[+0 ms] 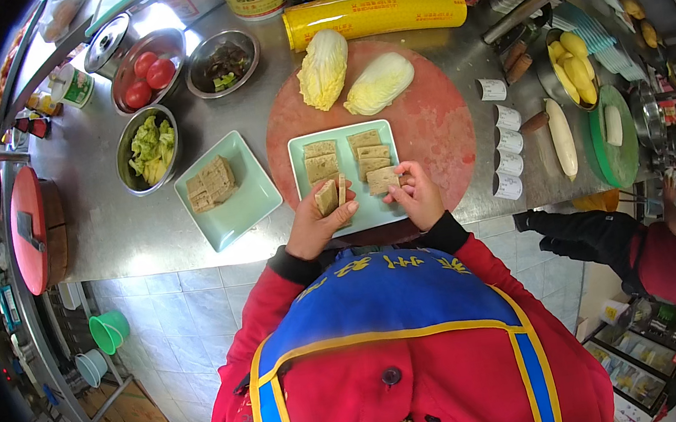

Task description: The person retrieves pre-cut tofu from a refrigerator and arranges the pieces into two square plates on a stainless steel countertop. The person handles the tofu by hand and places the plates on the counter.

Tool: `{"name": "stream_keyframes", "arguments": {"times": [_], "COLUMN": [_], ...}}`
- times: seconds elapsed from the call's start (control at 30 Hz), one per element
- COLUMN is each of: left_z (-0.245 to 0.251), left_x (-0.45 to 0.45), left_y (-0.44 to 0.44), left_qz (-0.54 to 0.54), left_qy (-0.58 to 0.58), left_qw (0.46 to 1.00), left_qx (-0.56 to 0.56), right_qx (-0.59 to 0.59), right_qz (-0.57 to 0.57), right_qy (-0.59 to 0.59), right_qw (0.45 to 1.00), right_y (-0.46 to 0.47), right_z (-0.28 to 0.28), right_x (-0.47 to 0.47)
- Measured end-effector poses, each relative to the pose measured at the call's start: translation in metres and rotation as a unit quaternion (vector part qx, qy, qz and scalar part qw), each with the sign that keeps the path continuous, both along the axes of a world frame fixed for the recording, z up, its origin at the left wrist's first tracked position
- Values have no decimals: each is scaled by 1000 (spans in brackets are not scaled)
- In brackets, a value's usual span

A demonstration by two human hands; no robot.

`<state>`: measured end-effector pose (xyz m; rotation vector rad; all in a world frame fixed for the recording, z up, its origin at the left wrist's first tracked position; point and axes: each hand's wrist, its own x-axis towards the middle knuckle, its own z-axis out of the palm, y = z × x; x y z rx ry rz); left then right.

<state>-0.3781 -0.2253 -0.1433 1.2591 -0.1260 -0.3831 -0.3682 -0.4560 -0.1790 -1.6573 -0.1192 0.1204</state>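
Note:
My left hand (321, 218) holds a few brown, porous square slices (327, 197) upright between thumb and fingers, over the near left part of a pale green square plate (341, 131). My right hand (417, 194) grips one more slice (381, 181) by its right edge, above the same plate. Two columns of overlapping slices lie on that plate, the left one (321, 159) partly behind my left hand. The plate rests on a round reddish chopping board (443, 131). To the left, a second pale green plate (248, 214) bears a stack of the same brown pieces (212, 183).
Two napa cabbages (325, 70) lie on the board, before a yellow wrapped roll (375, 15). Metal bowls hold tomatoes (160, 73), green vegetables (151, 148) and dark food (227, 64). Rightward are rolled labels (508, 140), a white radish (562, 139) and a green board (623, 167). Another person (675, 261) stands at right.

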Motion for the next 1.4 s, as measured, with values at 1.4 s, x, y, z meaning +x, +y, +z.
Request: {"name": "stream_keyframes", "arguments": {"times": [1.4], "left_z": [-17], "left_x": [30], "left_y": [-43], "left_qz": [2], "left_qy": [16], "left_qw": [1000], "left_qx": [26], "right_qx": [-366], "right_qz": [-56], "right_qy": [-265], "right_qw": [890], "right_y": [3], "right_z": [14], "right_x": [70]}}
